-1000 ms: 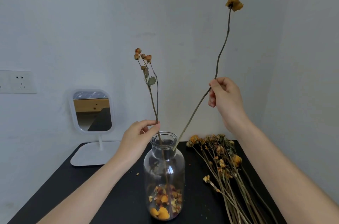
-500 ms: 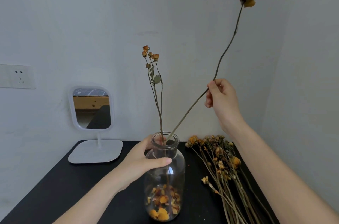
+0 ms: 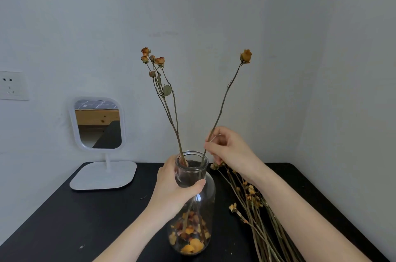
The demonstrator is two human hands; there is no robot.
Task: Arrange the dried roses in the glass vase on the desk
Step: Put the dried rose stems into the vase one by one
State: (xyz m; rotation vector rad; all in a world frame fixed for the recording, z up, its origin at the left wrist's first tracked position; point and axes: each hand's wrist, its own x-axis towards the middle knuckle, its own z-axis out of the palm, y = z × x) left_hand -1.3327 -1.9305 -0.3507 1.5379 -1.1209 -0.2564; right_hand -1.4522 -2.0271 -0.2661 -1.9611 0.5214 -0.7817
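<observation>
A clear glass vase (image 3: 204,201) with orange petals at its bottom stands on the black desk (image 3: 85,219). My left hand (image 3: 173,188) grips the vase around its neck. A branched dried rose stem (image 3: 169,109) with several small buds stands in the vase and leans left. My right hand (image 3: 231,150) pinches a single-flower rose stem (image 3: 227,94) just above the vase mouth; its lower end is inside the vase and its yellow head leans right. A bundle of dried roses (image 3: 255,204) lies on the desk right of the vase.
A white-framed mirror on a stand (image 3: 98,124) sits at the back left of the desk. A wall socket (image 3: 11,86) is on the left wall. Walls close in behind and to the right.
My right hand has come down with the single rose, sinking its stem deep into the vase. My left hand moved from the branched stem to the vase neck.
</observation>
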